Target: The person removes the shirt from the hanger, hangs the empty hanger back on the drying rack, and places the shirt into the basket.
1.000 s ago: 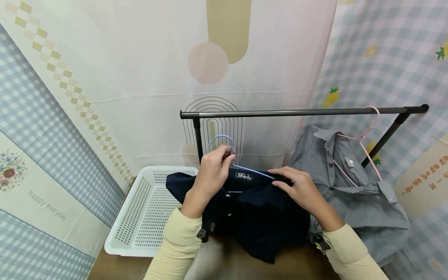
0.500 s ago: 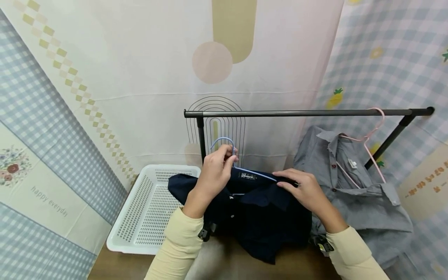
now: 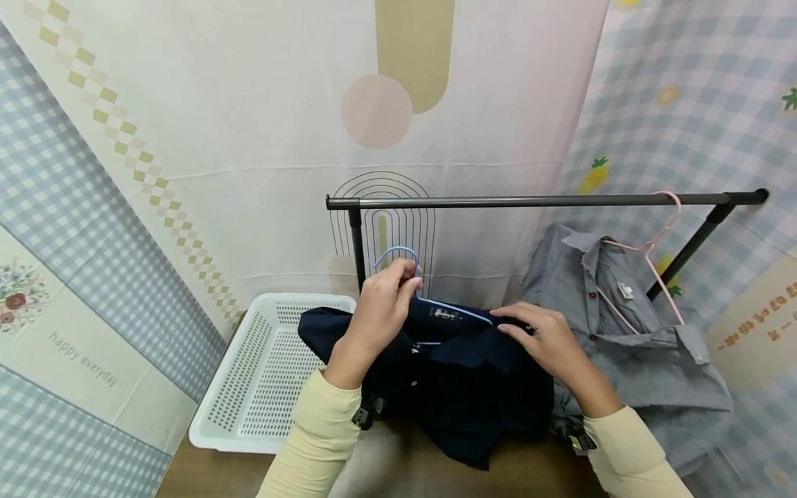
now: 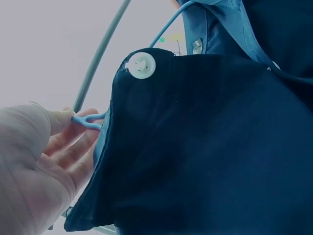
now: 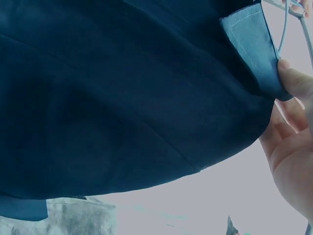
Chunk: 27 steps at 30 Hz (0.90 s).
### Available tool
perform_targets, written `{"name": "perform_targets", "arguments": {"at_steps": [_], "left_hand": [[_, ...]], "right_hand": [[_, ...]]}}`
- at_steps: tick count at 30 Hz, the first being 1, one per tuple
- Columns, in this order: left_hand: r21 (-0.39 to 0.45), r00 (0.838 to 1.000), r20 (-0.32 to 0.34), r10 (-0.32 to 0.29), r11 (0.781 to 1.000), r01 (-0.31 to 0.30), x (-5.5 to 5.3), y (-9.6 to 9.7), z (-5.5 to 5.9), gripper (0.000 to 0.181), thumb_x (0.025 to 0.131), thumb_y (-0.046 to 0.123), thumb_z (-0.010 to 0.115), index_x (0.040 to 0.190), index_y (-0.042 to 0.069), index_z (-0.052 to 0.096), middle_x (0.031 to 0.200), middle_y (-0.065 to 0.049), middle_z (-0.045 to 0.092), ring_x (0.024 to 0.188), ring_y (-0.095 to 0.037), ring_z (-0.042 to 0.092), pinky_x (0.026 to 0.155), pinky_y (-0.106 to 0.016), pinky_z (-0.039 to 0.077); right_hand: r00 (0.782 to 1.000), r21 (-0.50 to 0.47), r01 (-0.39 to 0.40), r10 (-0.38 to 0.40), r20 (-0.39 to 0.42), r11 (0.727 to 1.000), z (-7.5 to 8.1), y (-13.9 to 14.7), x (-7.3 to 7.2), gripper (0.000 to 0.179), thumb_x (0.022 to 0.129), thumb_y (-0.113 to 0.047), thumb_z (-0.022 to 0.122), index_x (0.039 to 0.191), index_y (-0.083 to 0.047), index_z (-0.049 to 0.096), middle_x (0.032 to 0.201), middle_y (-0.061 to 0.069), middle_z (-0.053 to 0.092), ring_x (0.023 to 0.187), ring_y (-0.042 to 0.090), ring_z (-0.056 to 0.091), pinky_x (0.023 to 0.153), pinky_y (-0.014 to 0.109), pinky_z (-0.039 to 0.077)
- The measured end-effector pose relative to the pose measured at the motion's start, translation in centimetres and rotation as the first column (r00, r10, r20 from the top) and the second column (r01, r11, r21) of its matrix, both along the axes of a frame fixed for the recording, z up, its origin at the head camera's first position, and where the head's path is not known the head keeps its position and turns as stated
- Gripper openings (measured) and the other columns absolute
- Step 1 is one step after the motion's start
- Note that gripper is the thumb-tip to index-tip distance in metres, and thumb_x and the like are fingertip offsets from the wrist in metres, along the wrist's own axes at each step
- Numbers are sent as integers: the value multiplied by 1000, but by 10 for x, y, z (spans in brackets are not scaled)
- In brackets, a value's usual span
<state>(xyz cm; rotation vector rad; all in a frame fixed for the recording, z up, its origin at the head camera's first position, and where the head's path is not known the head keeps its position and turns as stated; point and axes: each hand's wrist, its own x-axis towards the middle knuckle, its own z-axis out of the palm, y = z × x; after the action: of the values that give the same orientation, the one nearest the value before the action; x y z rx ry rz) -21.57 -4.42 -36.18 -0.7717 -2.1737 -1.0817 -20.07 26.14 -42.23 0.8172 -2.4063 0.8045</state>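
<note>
A dark navy shirt [image 3: 473, 387] with light buttons hangs on a blue hanger [image 3: 457, 308], its inner neck label showing. My left hand [image 3: 385, 304] pinches the hanger just below its hook, thumb against fingers; the left wrist view shows the hanger's forked neck [image 4: 84, 120] at the fingertips. My right hand [image 3: 538, 332] pinches the shirt's collar by the hanger's right arm. In the right wrist view the collar tip [image 5: 252, 54] lies beside the thumb. Most of the hanger's left arm is hidden behind my left hand and the cloth.
A black clothes rail [image 3: 498, 202] runs across behind the shirt. At its right end a grey shirt [image 3: 641, 387] hangs from a pink hanger [image 3: 665, 270]. A white perforated basket [image 3: 214, 415] sits at the left on the brown table [image 3: 214, 477].
My right hand has shifted slightly rightward along the collar and hanger. The left hand keeps its pinch on the hanger. The head view has moved a little.
</note>
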Motion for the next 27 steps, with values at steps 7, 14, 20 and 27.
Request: {"name": "perform_targets", "arguments": {"at_steps": [7, 14, 20, 27], "left_hand": [[33, 1000, -25, 8, 999, -7, 0, -5, 1, 6, 99, 3, 66, 103, -2, 65, 94, -13, 73, 83, -21, 71, 73, -34, 59], [23, 1000, -31, -2, 1000, 3, -1, -6, 0, 6, 99, 1, 66, 104, -3, 65, 95, -14, 73, 85, -21, 72, 73, -31, 59], [29, 999, -37, -22, 999, 23, -2, -6, -1, 3, 98, 0, 67, 99, -3, 66, 97, -14, 74, 84, -21, 72, 71, -30, 59], [61, 999, -34, -19, 998, 21, -2, -5, -1, 3, 97, 0, 68, 99, -2, 68, 95, -11, 75, 80, -18, 72, 66, -27, 58]], "right_hand": [[1000, -29, 19, -20, -21, 999, -5, 7, -1, 35, 84, 2, 82, 113, -17, 79, 107, -2, 78, 94, 19, 74, 85, 7, 49], [1000, -47, 16, -16, 2, 999, -9, 15, -3, 37, 85, 2, 81, 117, -17, 79, 109, -1, 78, 97, 17, 73, 86, 5, 48], [999, -49, 38, -37, 21, 998, -14, 23, -1, 40, 84, 1, 82, 117, -21, 79, 110, -4, 77, 97, 5, 70, 81, 7, 49], [999, -122, 43, -42, 10, 992, -20, 26, -3, 39, 84, 5, 80, 117, -16, 80, 109, 0, 78, 97, -2, 68, 78, 7, 48]]}}
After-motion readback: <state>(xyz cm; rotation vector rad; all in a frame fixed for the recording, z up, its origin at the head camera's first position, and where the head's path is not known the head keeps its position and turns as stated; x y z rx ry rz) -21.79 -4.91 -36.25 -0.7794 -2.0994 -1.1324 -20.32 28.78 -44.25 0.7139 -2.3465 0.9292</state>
